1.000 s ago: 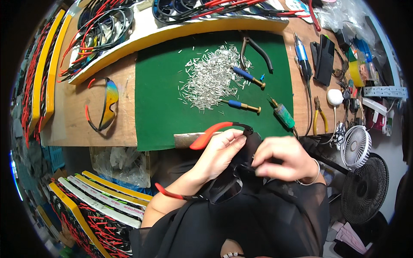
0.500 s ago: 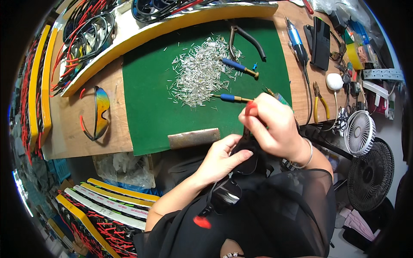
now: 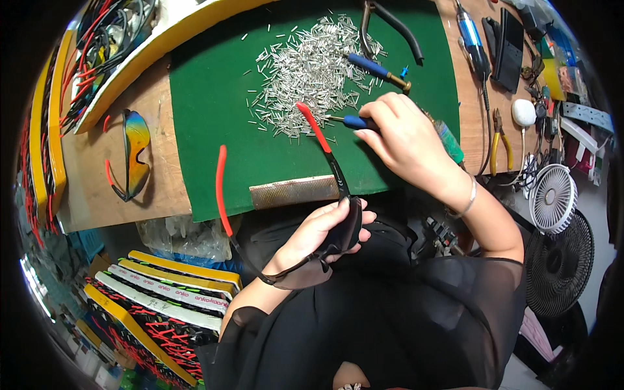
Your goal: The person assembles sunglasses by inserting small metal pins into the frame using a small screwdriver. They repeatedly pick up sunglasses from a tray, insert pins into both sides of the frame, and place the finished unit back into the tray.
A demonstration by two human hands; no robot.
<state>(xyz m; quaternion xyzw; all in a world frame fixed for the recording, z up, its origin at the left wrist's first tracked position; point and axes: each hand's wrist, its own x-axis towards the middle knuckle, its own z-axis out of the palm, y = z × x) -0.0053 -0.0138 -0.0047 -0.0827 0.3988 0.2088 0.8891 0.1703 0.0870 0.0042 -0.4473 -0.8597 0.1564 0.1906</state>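
flanking right hand [image 3: 404, 135]: silver pins [image 3: 304, 81], upper screwdriver [image 3: 375, 67], half-covered green tool [image 3: 450, 143]

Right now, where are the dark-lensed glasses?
In the head view, slightly left of centre, the dark-lensed glasses are in the left hand, red tips over the green mat.

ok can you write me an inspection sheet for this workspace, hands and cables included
surface: green mat on a wooden table
work items: dark sunglasses with red temple tips; lower blue-handled screwdriver; pile of metal pins
clutter: upper blue-handled screwdriver, black-handled pliers, textured block; mirrored sunglasses on the wood at left
hands: left hand holds the dark sunglasses; right hand is at the lower screwdriver, grip unclear
cables: black cable from a blue pen-shaped tool; white cable below a round white device
surroundings: white fan and black fan at right; yellow-edged racks at lower left
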